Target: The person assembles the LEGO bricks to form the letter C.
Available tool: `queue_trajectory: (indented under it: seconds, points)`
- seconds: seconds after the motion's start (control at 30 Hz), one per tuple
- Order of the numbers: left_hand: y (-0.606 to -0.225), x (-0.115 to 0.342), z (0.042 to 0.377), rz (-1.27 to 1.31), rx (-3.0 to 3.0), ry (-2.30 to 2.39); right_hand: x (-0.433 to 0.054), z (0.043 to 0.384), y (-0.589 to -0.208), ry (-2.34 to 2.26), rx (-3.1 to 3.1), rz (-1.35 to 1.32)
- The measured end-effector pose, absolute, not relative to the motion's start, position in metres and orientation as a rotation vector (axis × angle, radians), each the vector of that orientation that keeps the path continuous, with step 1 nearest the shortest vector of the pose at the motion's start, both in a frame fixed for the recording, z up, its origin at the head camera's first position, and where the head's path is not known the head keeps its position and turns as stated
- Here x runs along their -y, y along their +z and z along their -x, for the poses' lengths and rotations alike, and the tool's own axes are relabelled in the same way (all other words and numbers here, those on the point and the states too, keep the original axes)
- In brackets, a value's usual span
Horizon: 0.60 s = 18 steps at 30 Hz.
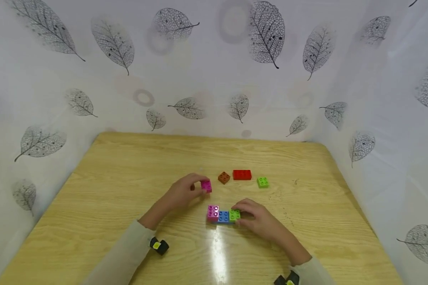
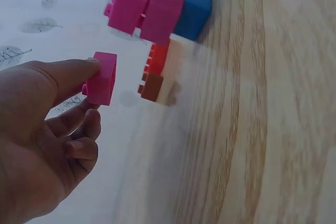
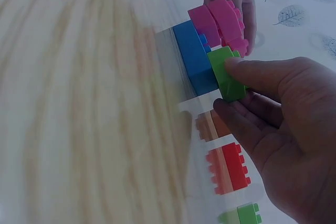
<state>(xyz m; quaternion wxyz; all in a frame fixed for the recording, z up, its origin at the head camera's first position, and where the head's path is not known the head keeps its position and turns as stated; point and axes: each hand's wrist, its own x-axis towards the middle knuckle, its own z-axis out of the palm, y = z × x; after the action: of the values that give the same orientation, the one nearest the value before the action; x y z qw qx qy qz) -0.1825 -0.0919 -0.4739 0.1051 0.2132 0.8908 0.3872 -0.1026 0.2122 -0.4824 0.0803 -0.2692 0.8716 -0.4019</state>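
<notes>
My left hand point(image 1: 186, 192) pinches a magenta toy brick point(image 2: 102, 80) between thumb and fingers, held off the table in the left wrist view. In front of me lies a blue brick point(image 1: 223, 216). Two stacked pink bricks point(image 2: 147, 6) sit on the blue brick's left end. A light green brick point(image 3: 227, 74) is at its right end, and my right hand point(image 1: 258, 217) pinches this green brick by its sides. Whether the green brick is fully pressed down cannot be told.
Behind the hands on the wooden table point(image 1: 146, 158) lie a brown brick point(image 1: 224, 177), a long red brick point(image 1: 242, 174) and another light green brick point(image 1: 262, 182). A leaf-patterned cloth point(image 1: 207, 79) surrounds the table's back and sides.
</notes>
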Motion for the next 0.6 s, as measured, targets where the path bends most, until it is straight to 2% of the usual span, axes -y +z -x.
queue_trajectory:
  seconds: [0.33, 0.6]
  points:
    - [-0.449, 0.094, 0.149, -0.807, -2.546, 1.181, -0.210, 0.103, -0.479, -1.217, -2.590, 0.792]
    - [-0.442, 0.090, 0.135, -0.892, -2.470, 1.170, -0.211, 0.103, -0.480, -1.209, -2.597, 0.793]
